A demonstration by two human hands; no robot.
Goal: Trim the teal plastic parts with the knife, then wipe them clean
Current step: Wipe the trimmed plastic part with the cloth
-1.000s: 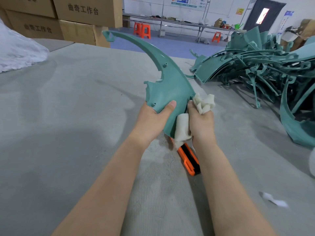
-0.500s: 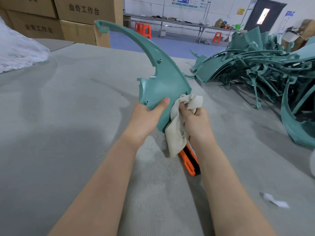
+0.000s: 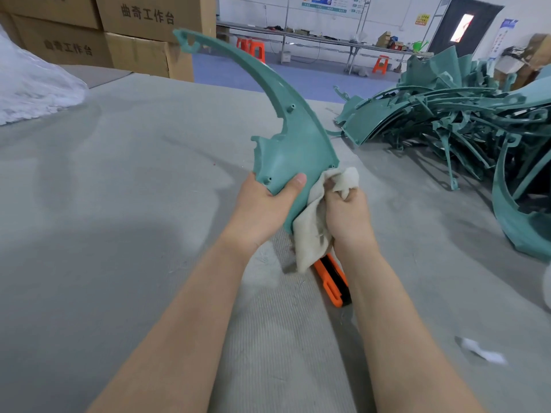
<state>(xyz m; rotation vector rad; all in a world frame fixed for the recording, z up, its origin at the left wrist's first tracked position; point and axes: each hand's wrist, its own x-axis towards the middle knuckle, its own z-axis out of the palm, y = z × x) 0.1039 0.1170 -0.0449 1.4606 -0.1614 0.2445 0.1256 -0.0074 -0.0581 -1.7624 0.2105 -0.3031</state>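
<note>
Wiping the teal plastic part [image 3: 295, 144].
My left grip [image 3: 262, 210] clasps it, right grip [image 3: 346, 216] clenches the rag [image 3: 313, 231]; a hard push could twist it loose onto the utility knife [image 3: 331, 278].

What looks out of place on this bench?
A torn white scrap lies loose on the grey felt table, near right. The orange utility knife sits directly beneath the right hand, half hidden by the beige cloth: easy to snag.
</note>
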